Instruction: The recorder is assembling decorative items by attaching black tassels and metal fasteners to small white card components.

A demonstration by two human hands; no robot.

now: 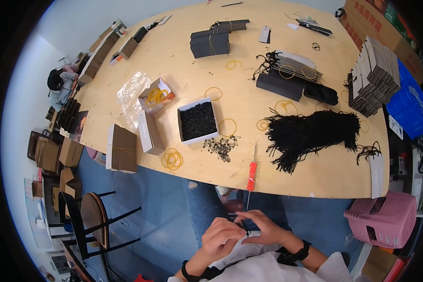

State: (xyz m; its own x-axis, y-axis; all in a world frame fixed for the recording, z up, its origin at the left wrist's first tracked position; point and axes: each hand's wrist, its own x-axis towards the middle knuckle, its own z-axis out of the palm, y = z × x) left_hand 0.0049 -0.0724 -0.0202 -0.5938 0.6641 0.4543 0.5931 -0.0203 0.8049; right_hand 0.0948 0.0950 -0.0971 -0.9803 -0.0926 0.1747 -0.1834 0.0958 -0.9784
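My left hand (222, 237) and my right hand (262, 229) are together above my lap, just off the table's front edge. Both have bent fingers closing on something small and dark, mostly hidden between them; a bit of black cord (248, 232) seems to show. Straight ahead, a red-handled tool (252, 175) lies under what looks like clear film, its thin metal shaft jutting over the edge towards my hands. Left of it are a heap of small safety pins (221, 149) and a white box (180, 126) of black pieces. To its right lies a bundle of black cords (310, 134).
On the wooden table (169, 66) are stacked dark cards (210, 43), a box of rubber bands (156, 95), upright brown cards (122, 149) and a tall stack of grey tags (373, 75). A pink crate (383, 220) is at right, a chair (95, 221) at left.
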